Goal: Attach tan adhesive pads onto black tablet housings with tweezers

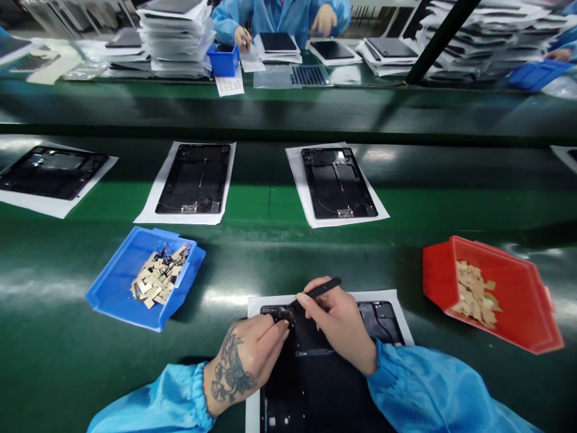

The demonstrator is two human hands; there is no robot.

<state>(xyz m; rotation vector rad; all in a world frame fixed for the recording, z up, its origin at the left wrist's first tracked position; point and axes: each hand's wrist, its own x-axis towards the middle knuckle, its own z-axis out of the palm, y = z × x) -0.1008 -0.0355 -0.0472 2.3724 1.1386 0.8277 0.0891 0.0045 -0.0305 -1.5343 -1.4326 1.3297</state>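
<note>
A long green workbench fills most of the frame. Beyond it, at the top, a co-worker in a blue gown sits among tall stacks of tablet panels with a small blue bin nearby. A black pole slants across the upper right. On the near belt, three black tablet housings lie on white sheets in a row across the middle of the frame.

Directly in front of the person, a black tablet housing lies on a white sheet at bottom center. A blue bin of gold foil pieces sits to its left and a red bin of tan pieces to its right, with a band of green belt on each side.

The bottom edge of the frame cuts off the housing, and both hands cover its upper part. The left hand, tattooed and in a blue sleeve, has its fingers pressed together with the tips down at the housing's top edge; whether they pinch anything is hidden. The right hand pinches a slim black tool, whose tip is too obscured to make out.
</note>
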